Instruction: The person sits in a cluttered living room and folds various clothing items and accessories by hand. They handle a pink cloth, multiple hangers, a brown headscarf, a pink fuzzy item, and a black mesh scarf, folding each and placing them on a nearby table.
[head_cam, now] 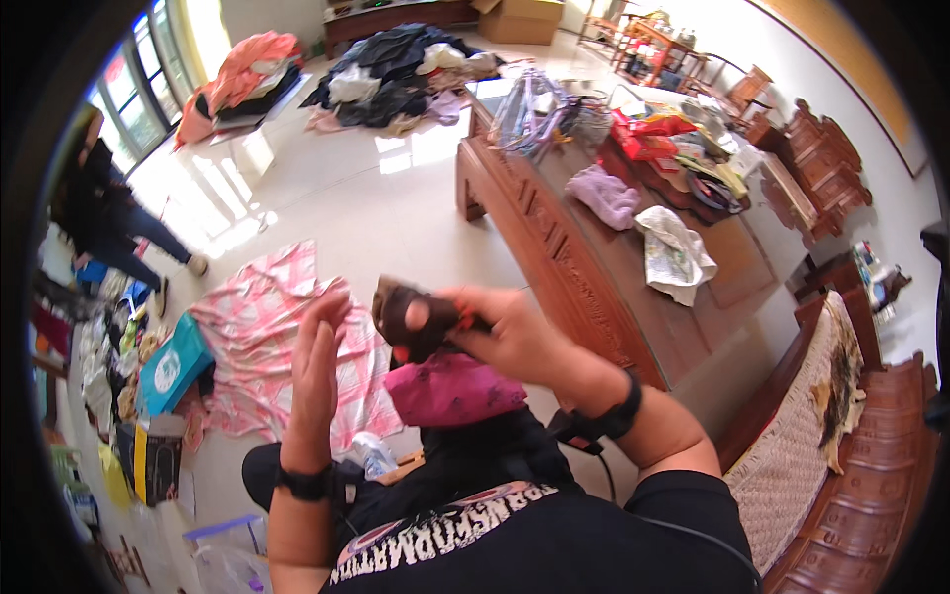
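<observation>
My right hand (512,327) grips a dark brown, crumpled item (415,319) with red-orange bits, perhaps a small piece of cloth; motion blur hides its exact kind. To the left of it, my left hand (319,356) is raised, holding nothing, its fingers pointing up. Below the brown item, a magenta cloth item (456,393) with a dark pattern lies over my lap. Beyond my left hand, a pink-and-white checked cloth (260,349) is spread, wrinkled, on the tiled floor.
A carved wooden table (579,260) bears a lilac cloth (605,194), a white cloth (675,256) and hangers (531,111). Clothes are heaped (401,74) on the floor. At left are a teal bag (174,364), a black-and-yellow box (156,464) and a standing person (111,208). A wooden bench (861,490) is at right.
</observation>
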{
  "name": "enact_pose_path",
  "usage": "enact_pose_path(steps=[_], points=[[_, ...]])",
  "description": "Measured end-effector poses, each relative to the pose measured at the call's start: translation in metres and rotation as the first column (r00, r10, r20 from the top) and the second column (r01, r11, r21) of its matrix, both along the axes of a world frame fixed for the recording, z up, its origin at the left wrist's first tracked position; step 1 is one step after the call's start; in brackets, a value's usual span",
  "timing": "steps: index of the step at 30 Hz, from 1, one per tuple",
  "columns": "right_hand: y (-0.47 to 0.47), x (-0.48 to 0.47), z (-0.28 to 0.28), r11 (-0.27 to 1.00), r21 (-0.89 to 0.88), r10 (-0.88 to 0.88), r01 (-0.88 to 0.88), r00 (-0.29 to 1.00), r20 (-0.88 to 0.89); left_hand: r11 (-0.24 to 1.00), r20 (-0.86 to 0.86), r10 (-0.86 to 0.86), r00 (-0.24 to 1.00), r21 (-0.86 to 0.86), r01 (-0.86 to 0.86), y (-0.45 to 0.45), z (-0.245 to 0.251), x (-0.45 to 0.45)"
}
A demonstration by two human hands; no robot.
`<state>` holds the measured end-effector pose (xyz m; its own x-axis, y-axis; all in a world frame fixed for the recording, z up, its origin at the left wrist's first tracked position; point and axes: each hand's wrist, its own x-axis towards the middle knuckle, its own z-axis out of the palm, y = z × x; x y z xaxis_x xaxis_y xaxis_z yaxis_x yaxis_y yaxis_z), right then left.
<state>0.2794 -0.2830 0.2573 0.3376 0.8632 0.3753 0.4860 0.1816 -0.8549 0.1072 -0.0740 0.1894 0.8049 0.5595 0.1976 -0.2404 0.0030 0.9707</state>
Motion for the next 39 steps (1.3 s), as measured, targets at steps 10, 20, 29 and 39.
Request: enact_pose_path(steps=[10,20,29,39], points=[[0.041,0.042,0.001,0.841,-0.516,-0.21,-0.162,0.782,-0.587,0.345,0.333,-0.521,0.786,-0.76,0.551,-0.027,-0.045,0.003],[0.017,-0.048,-0.056,0.987,-0.07,-0.002,0.147,0.438,0.899,0.522,0.379,-0.363,0.851,-0.674,0.523,-0.057,-0.055,-0.004],[-0.005,-0.023,-0.046,0.968,-0.23,-0.085,0.097,0.994,0.063,0.705,-0.004,-0.479,0.878,-0.598,0.382,-0.068,-0.032,-0.018],[-0.007,0.003,-0.061,0.847,-0.523,0.236,-0.091,0.947,0.219,0.91,-0.457,-0.413,0.788,-0.177,0.374,-0.064,-0.027,-0.048]])
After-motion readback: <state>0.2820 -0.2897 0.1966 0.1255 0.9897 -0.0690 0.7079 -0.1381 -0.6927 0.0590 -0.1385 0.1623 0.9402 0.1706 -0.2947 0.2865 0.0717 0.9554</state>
